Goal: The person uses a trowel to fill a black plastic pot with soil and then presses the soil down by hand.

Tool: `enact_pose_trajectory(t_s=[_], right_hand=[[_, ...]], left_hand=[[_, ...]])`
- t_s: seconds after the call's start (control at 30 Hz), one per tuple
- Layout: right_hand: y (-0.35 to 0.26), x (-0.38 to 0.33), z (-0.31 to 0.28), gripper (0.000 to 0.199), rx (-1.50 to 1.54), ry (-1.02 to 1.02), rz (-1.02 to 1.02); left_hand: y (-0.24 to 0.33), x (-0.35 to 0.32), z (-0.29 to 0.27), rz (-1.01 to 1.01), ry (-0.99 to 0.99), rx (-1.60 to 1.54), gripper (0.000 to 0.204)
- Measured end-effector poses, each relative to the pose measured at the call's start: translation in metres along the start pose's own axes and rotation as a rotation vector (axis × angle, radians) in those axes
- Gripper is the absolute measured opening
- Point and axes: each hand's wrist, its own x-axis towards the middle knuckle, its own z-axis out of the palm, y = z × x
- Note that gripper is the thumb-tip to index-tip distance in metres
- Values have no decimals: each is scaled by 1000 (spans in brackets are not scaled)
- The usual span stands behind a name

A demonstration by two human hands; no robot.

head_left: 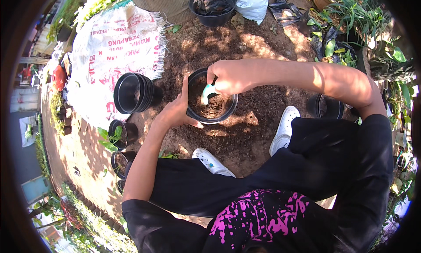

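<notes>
A round black plant pot [235, 109] with brown soil [218, 106] in it stands on the ground in front of me. My left hand [176, 110] braces its left side, index finger stretched up along the rim and thumb low by the near edge. Over the pot, my right hand [230, 77] is closed round a small mint-green trowel-like tool [207, 93]. The tool's lower end reaches the soil; my fingers cover its upper part, so its full shape is hidden.
A stack of black pots [128, 93] stands left, by a white printed sack [118, 47]. Nearer are a pot with a leafy plant [125, 134] and other pots. Far ahead are a black basin [212, 18] and a white bag [251, 3]. Another pot [333, 108] sits right.
</notes>
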Motion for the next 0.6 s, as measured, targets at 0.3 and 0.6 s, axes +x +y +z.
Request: enact_pose_trajectory(t_s=[0.3,0.6], right_hand=[[-14,-13,-19,32,766,26,351],[6,1,-23,15,1237,3,439]], left_hand=[[1,-1,-2,-37,-32,-13,170],[-10,2,7,96,53,-48,164]])
